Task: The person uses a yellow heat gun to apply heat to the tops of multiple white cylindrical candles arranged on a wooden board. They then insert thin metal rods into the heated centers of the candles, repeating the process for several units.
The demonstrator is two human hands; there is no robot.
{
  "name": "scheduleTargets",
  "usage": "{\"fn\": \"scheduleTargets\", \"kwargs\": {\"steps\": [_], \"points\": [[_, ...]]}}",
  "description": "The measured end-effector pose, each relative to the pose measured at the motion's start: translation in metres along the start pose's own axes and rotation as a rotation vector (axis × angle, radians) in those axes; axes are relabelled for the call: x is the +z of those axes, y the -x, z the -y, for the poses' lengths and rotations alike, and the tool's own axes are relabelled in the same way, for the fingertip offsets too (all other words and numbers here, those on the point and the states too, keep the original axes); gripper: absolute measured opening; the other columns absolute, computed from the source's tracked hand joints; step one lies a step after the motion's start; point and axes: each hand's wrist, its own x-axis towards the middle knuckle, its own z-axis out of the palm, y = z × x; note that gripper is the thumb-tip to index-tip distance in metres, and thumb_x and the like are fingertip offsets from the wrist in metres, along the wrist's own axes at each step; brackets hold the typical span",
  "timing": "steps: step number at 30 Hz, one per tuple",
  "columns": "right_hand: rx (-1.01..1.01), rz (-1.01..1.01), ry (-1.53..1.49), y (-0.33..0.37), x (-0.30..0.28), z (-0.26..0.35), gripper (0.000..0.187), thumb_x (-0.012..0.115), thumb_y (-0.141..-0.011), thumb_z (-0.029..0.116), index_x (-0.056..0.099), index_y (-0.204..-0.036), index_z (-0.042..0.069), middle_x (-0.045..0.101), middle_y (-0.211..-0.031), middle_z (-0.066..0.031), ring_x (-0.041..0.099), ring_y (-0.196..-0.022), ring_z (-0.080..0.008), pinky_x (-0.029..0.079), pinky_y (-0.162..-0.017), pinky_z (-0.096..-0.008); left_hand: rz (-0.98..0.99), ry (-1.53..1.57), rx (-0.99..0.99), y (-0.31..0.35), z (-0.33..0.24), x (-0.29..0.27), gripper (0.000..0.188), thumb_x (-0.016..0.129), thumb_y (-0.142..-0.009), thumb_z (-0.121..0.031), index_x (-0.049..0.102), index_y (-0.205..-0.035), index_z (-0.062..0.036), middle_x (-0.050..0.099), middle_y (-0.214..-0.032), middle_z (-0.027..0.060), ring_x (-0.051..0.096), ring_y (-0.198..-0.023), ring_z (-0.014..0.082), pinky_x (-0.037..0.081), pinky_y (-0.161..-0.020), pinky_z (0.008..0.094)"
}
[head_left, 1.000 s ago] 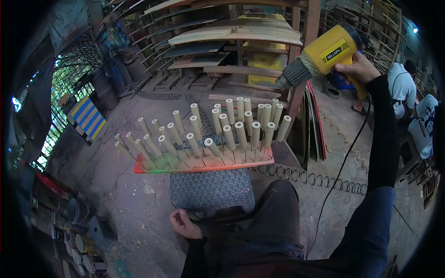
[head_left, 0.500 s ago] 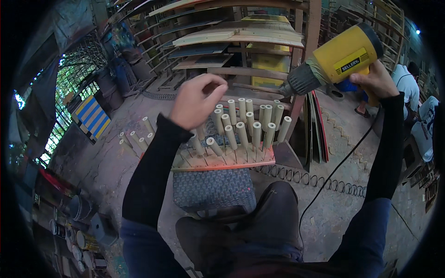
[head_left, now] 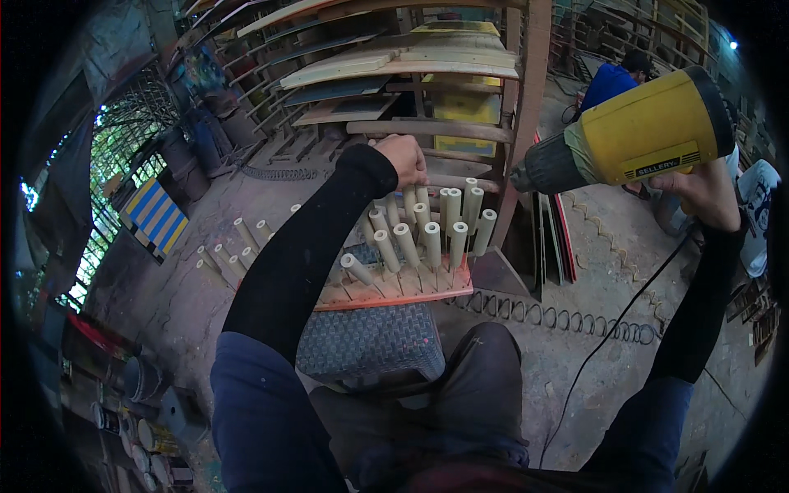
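My right hand (head_left: pixel 708 195) is closed around the handle of a yellow heat gun (head_left: pixel 649 127), held up at the right with its dark nozzle aimed left. My left hand (head_left: pixel 403 160) reaches over the far row of pale hollow tubes (head_left: pixel 432 245), its fingers closed at the top of one tube; the hand partly hides that tube. Several tubes stand upright or leaning on thin pins in a wooden board (head_left: pixel 394 297) with a reddish-orange edge. Under the board is a grey woven stool (head_left: pixel 370 341), right before my knees.
More tubes (head_left: pixel 222 255) stand to the left, partly behind my left arm. A rack with boards (head_left: pixel 403 66) rises beyond. A black cord (head_left: pixel 608 337) hangs from the heat gun, past a coiled hose (head_left: pixel 559 316). Paint cans (head_left: pixel 156 440) sit lower left; a person in blue (head_left: pixel 608 86) crouches far right.
My left hand has moved right and forward onto the far tubes, its forearm now crossing the board's left part. The heat gun has shifted right and slightly down. The view has turned slightly.
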Motion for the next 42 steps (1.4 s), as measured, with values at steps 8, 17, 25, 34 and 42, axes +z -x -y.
{"fn": "scheduleTargets", "kwargs": {"steps": [8, 17, 25, 34, 42], "points": [[0.185, 0.133, -0.094, -0.010, 0.004, 0.003, 0.048, 0.075, -0.065, -0.004, 0.054, -0.108, -0.005, 0.066, -0.095, -0.0141, 0.067, -0.085, -0.0224, 0.056, -0.073, -0.0320, -0.001, 0.127, 0.081, -0.009, -0.003, 0.004, 0.021, 0.074, -0.072, -0.015, 0.071, -0.089, -0.0037, 0.069, -0.080, 0.0128, 0.067, -0.075, 0.0219, 0.051, -0.070, 0.0324], [0.049, 0.013, 0.034, 0.017, -0.002, 0.006, 0.044, 0.077, -0.065, -0.001, 0.057, -0.104, -0.004, 0.065, -0.093, -0.0111, 0.064, -0.081, -0.0191, 0.052, -0.065, -0.0276, -0.013, 0.122, 0.117, -0.001, -0.001, 0.000, 0.019, 0.065, -0.080, -0.018, 0.070, -0.093, -0.0041, 0.068, -0.085, 0.0145, 0.065, -0.081, 0.0261, 0.050, -0.075, 0.0337], [0.306, -0.052, 0.280, 0.071, -0.011, -0.008, 0.033, 0.078, -0.066, 0.004, 0.064, -0.095, -0.003, 0.068, -0.093, -0.0115, 0.065, -0.085, -0.0211, 0.052, -0.073, -0.0313, -0.208, 0.119, 0.114, 0.047, 0.008, -0.025, 0.022, 0.064, -0.081, -0.018, 0.068, -0.096, -0.0029, 0.068, -0.088, 0.0151, 0.065, -0.082, 0.0278, 0.049, -0.076, 0.0340], [0.128, -0.065, 0.503, 0.109, -0.023, -0.049, 0.034, 0.077, -0.070, 0.009, 0.062, -0.098, -0.002, 0.066, -0.093, -0.0118, 0.064, -0.085, -0.0220, 0.050, -0.073, -0.0329, 0.044, -0.010, 0.087, 0.087, 0.017, -0.029, 0.023, 0.070, -0.077, -0.024, 0.070, -0.090, -0.0050, 0.064, -0.093, 0.0138, 0.060, -0.090, 0.0289, 0.047, -0.079, 0.0366], [-0.005, -0.098, 0.452, 0.102, -0.004, -0.046, 0.035, 0.078, -0.069, 0.009, 0.062, -0.098, -0.002, 0.066, -0.092, -0.0123, 0.064, -0.084, -0.0220, 0.050, -0.072, -0.0327, -0.004, -0.014, 0.133, 0.075, 0.014, -0.006, 0.018, 0.068, -0.076, -0.019, 0.069, -0.085, -0.0033, 0.065, -0.076, 0.0159, 0.063, -0.076, 0.0313, 0.049, -0.072, 0.0385]]}}
